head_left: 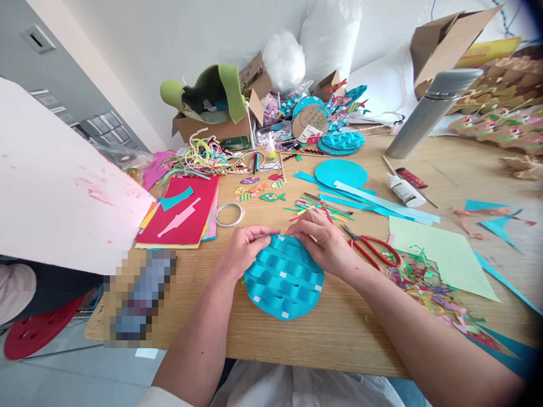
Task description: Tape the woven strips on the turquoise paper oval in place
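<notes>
A round blue felt piece [284, 282] with raised wavy strips and several small white squares is held over the table's front part. My left hand [246, 249] pinches its upper left edge between thumb and fingers. At its upper right edge, my right hand [320, 240] has its fingers bent together on the rim. Beyond my hands lie thin coloured strips [335, 208], a plain blue disc [340, 173] and long blue strips [382, 204]. Red-handled scissors [375, 249] rest just right of my right hand. Small colourful paper fish [272, 197] lie behind my left hand.
A tape roll [229, 215] and red sheets [180, 209] lie left, beside a pixelated patch [144, 297]. Glue bottle [406, 191], grey flask [428, 116], green sheet [441, 254] and paper scraps [441, 294] are right. Boxes and craft materials line the back. A white board [63, 181] juts in left.
</notes>
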`<control>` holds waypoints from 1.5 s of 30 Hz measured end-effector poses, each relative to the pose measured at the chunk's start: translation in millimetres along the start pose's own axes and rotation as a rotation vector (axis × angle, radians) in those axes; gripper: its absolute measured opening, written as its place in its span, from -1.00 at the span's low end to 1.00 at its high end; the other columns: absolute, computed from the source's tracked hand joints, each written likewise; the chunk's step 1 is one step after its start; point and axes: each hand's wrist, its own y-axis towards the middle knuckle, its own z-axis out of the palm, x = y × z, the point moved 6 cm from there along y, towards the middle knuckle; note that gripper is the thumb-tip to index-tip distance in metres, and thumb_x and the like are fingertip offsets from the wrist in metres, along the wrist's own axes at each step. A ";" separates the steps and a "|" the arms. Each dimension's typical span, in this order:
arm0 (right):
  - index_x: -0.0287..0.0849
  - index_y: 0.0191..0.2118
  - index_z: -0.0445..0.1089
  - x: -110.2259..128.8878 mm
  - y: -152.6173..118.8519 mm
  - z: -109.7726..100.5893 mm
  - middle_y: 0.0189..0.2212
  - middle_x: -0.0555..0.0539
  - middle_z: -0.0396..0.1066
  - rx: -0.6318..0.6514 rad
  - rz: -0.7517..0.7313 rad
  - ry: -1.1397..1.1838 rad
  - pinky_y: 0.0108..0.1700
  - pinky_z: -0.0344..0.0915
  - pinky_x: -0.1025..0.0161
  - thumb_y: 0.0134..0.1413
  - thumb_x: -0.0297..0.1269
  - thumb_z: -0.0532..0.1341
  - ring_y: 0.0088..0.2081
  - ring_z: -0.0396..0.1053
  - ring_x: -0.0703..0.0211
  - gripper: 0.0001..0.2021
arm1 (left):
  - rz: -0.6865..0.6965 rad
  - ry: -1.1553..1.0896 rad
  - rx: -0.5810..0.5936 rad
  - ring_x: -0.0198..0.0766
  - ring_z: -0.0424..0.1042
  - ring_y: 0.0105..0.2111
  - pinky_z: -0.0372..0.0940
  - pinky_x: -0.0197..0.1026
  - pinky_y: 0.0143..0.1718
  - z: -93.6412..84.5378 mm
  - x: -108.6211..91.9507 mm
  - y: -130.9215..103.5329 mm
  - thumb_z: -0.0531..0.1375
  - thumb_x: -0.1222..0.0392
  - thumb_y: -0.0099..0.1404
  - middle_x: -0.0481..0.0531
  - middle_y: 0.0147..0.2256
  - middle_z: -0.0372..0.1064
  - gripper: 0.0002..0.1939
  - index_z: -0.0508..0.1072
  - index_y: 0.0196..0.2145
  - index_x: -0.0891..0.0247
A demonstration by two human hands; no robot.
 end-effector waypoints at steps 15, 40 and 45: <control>-0.13 -0.30 0.43 -9.5 1.5 -5.6 -0.31 -0.12 0.41 -0.062 0.087 0.056 -0.15 0.25 0.13 0.26 -0.34 0.11 -0.21 0.33 0.09 -0.84 | 0.036 0.007 0.026 -0.41 0.28 -0.61 0.11 -0.36 -0.55 -1.0 -1.8 0.3 0.31 0.12 0.09 -0.05 -0.53 0.45 -0.69 0.46 -0.21 0.29; -0.17 -0.47 0.34 -16.5 -3.9 17.2 -0.53 -0.04 0.35 0.188 0.453 0.292 -0.41 0.20 0.24 0.05 -0.07 0.20 -0.46 0.26 0.21 -0.73 | 0.003 0.081 0.062 -0.41 0.28 -0.53 0.13 -0.37 -0.53 5.0 2.0 -0.7 0.27 0.02 0.16 -0.07 -0.48 0.41 -0.70 0.47 -0.22 0.26; -0.17 -0.51 0.33 -28.6 -2.1 4.5 -0.55 -0.04 0.33 0.089 0.523 0.290 -0.47 0.15 0.27 0.06 0.03 0.18 -0.47 0.23 0.22 -0.65 | -0.065 0.012 -0.052 -0.31 0.41 -0.44 0.24 -0.33 -0.45 -13.5 1.6 1.9 0.30 -0.10 0.09 0.02 -0.43 0.49 -0.62 0.56 -0.33 0.30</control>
